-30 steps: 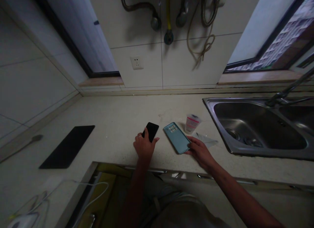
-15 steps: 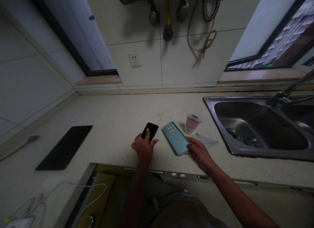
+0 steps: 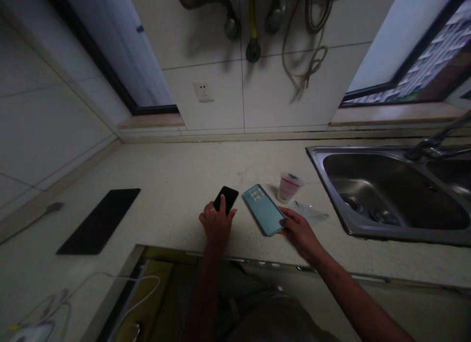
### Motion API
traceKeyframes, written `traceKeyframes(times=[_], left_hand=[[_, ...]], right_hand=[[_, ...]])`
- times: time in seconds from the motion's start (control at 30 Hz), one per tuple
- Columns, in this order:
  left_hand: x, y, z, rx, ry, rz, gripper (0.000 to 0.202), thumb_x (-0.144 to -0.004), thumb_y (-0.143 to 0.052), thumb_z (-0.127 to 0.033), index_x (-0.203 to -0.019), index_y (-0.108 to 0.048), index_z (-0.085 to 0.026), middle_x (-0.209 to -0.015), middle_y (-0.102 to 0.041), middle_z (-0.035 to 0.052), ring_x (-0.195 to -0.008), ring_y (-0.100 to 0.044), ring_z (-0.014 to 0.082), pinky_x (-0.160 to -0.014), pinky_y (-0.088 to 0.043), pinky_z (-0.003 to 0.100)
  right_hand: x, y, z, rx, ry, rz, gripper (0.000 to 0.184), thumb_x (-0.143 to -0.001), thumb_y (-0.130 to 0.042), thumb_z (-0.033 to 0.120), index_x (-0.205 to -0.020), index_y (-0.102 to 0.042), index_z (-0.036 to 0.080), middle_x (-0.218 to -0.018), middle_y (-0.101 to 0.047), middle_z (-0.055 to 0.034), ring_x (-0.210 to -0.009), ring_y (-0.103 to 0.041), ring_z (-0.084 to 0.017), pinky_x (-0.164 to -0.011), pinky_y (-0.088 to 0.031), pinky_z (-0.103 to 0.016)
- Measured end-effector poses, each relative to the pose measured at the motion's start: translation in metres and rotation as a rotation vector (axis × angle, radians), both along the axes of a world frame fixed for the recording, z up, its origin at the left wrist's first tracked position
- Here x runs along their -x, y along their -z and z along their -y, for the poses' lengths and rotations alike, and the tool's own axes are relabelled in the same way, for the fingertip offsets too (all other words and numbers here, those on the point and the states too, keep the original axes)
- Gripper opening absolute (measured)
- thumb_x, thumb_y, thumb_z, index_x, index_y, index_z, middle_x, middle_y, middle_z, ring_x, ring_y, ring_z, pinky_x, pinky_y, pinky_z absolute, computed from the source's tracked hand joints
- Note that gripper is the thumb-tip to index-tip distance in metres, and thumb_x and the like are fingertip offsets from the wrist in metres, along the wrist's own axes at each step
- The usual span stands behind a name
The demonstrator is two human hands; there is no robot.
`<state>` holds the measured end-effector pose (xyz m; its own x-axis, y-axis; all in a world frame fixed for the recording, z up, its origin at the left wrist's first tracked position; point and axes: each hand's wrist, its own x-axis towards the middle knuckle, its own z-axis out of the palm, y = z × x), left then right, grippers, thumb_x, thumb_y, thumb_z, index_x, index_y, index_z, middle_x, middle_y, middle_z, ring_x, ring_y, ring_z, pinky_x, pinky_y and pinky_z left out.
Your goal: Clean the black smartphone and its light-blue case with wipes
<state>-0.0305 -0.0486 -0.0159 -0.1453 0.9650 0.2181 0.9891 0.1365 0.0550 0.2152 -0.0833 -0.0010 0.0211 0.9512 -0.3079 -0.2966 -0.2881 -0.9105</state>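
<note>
A black phone (image 3: 228, 197) lies on the pale countertop (image 3: 176, 180) with my left hand (image 3: 216, 221) wrapped round its near end, a finger resting on its face. Beside it to the right lies a teal phone (image 3: 263, 209), back side up with its camera cluster at the far end. My right hand (image 3: 300, 230) touches the teal phone's near right corner with its fingertips, fingers curled. A small clear plastic cup (image 3: 288, 187) with a red band stands just behind the teal phone. A clear film or wrapper (image 3: 311, 212) lies to the right of my right hand.
A steel sink (image 3: 390, 195) with a tap (image 3: 434, 142) fills the right side. A flat black slab (image 3: 100, 219) lies at the left. White cables (image 3: 121, 295) hang near the front left by an open gap below the counter. Hoses (image 3: 253, 23) and a wall socket (image 3: 203, 92) are on the back wall.
Both hands stay on their phones. My left hand has shifted its hold slightly on the black phone; the view has moved a little.
</note>
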Motion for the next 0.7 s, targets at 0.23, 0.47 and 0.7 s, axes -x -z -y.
traceKeyframes(times=[0.23, 0.47, 0.7], left_hand=[[-0.0023, -0.0002, 0.0032, -0.020, 0.027, -0.034, 0.058, -0.101, -0.042, -0.051, -0.151, -0.051, -0.022, -0.137, -0.056, 0.0260, -0.123, -0.052, 0.0366, -0.094, -0.038, 0.050], [-0.0024, 0.0001, 0.0044, -0.037, 0.023, -0.003, 0.056, -0.102, -0.043, -0.050, -0.148, -0.054, -0.020, -0.137, -0.057, 0.0259, -0.127, -0.051, 0.0372, -0.095, -0.038, 0.050], [0.0001, 0.0009, 0.0045, -0.064, 0.020, 0.029, 0.060, -0.101, -0.046, -0.052, -0.146, -0.055, -0.014, -0.141, -0.056, 0.0268, -0.129, -0.051, 0.0372, -0.098, -0.038, 0.050]], right_hand=[[-0.0014, 0.0038, 0.0009, -0.019, -0.015, 0.025, 0.047, -0.065, -0.074, 0.035, -0.110, -0.074, 0.021, -0.107, -0.075, -0.0062, -0.080, -0.066, -0.020, -0.071, -0.057, -0.033], [-0.0003, -0.0041, 0.0021, 0.020, -0.022, -0.038, 0.049, -0.061, -0.077, 0.031, -0.108, -0.074, 0.020, -0.109, -0.074, -0.0061, -0.082, -0.065, -0.019, -0.071, -0.058, -0.032], [0.0011, 0.0020, 0.0074, 0.031, -0.112, -0.002, 0.055, -0.066, -0.077, 0.032, -0.119, -0.066, 0.023, -0.104, -0.074, -0.0041, -0.082, -0.067, -0.019, -0.075, -0.056, -0.032]])
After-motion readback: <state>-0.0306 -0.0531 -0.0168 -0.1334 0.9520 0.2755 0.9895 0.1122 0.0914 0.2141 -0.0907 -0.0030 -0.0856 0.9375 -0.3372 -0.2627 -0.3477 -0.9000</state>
